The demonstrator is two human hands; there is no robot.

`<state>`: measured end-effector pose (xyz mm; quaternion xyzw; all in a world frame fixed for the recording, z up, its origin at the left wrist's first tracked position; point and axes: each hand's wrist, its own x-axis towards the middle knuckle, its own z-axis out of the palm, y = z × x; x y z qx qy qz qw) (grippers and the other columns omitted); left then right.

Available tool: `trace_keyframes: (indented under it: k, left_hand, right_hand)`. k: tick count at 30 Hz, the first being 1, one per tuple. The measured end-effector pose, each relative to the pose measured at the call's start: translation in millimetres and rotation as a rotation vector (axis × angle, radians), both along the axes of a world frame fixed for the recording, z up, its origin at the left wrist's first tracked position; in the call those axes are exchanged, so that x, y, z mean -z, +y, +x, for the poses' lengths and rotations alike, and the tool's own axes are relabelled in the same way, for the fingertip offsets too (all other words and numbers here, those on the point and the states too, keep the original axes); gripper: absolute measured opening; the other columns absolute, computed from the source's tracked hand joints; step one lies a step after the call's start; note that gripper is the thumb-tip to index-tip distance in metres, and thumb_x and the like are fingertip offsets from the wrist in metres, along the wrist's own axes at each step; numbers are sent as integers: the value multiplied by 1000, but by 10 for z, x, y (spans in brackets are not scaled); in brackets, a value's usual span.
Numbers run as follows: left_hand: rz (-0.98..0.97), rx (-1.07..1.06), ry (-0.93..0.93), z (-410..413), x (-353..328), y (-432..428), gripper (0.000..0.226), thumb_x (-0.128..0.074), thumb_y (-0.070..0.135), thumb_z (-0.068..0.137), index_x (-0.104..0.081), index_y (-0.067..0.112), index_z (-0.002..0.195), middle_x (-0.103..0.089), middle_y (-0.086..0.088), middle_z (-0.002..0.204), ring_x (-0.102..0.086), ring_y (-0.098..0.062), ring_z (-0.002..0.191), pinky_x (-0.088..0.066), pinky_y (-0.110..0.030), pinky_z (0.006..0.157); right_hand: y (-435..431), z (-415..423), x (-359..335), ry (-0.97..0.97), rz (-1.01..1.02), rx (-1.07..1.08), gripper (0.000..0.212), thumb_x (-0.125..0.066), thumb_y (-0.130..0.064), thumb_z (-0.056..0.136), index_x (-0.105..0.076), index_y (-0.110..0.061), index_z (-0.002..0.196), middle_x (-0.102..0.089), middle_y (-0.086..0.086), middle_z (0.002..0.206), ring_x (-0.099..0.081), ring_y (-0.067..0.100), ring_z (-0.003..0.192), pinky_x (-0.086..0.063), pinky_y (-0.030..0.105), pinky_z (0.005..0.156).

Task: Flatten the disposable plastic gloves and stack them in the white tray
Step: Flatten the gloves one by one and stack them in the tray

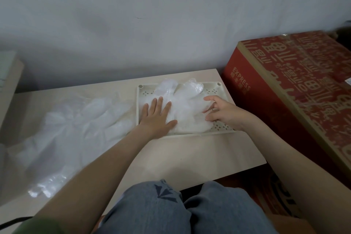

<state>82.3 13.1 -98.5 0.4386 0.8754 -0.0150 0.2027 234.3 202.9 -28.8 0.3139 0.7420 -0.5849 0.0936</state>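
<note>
A white perforated tray (216, 91) lies on the far right part of the pale table (190, 156). Clear plastic gloves (186, 100) are piled in it, their fingers pointing to the wall. My left hand (157, 116) lies flat with spread fingers on the left part of this pile. My right hand (222, 109) rests on the pile's right side with fingers bent, fingertips touching the plastic. A loose heap of more clear gloves (76, 125) is spread over the table's left half.
A big red cardboard box (296, 85) stands right against the table's right edge. A grey wall runs behind the table. My knees in blue jeans (171, 209) are at the near edge. Some pale furniture (9, 81) stands at the far left.
</note>
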Motion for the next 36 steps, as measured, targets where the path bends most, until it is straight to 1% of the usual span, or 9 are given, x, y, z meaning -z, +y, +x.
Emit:
trace_keyframes:
  k: [4,10,14,17,19,22,26,31,36]
  left_hand:
    - [-1,2,-7,-3,-7,-3,73,-19,61,96,15,27,151,27,-6,156,25,-23,144,11,-45,117]
    - [3,22,-2,-7,-37,-34,73,-21,60,96,14,26,151,27,-6,156,24,-23,144,12,-45,116]
    - [12,49,26,-10,-66,-36,73,-21,60,96,11,26,152,24,-7,157,22,-23,144,11,-46,117]
    - [7,59,46,-5,-57,-40,73,-20,61,96,10,26,152,25,-7,157,23,-23,144,12,-45,117]
    - [1,57,59,0,-44,-38,74,-19,62,95,10,25,152,26,-7,156,24,-23,144,12,-45,117]
    - [-11,48,65,4,-29,-28,74,-18,63,95,11,25,151,26,-7,156,25,-23,143,12,-45,117]
    - [-8,46,30,-15,-12,-26,75,-21,62,95,11,25,151,25,-7,157,23,-23,144,12,-44,117]
    - [1,69,35,-42,-12,-37,76,-24,62,94,10,25,152,23,-6,157,22,-22,144,11,-43,117]
    - [32,75,27,-47,-58,-49,77,-28,61,95,9,24,152,20,-6,158,19,-22,145,9,-43,118]
  right_hand:
    - [51,8,-5,18,-48,45,62,-62,4,86,-40,-20,138,-50,5,97,-55,18,78,-47,26,81]
    - [97,34,-90,29,10,129,57,-58,4,88,-42,-15,139,-56,3,108,-57,15,83,-46,23,69]
    - [37,-34,-81,127,485,194,49,-53,-4,86,-49,-19,132,-46,-7,122,-45,16,115,-38,24,90]
    - [-159,-121,-39,275,808,-7,46,-47,-13,80,-59,-16,125,-51,-3,128,-39,17,123,-24,22,103]
    - [-301,-216,40,286,890,-222,44,-49,-15,85,-59,-10,127,-51,7,138,-39,23,132,-16,18,106]
    - [-469,-332,231,71,847,-505,51,-44,-26,100,-33,-13,148,-24,5,158,-15,19,147,-6,24,114]
    - [-457,-352,457,-222,796,-543,63,-28,-42,103,-1,-17,154,5,2,162,8,15,148,1,35,119]
    - [-337,-269,479,-352,863,-404,72,-29,-45,100,8,-14,153,13,5,161,15,19,147,8,39,118]
    - [-334,-223,423,-395,891,-309,72,-31,-48,98,1,-17,154,10,5,162,15,21,148,11,43,117]
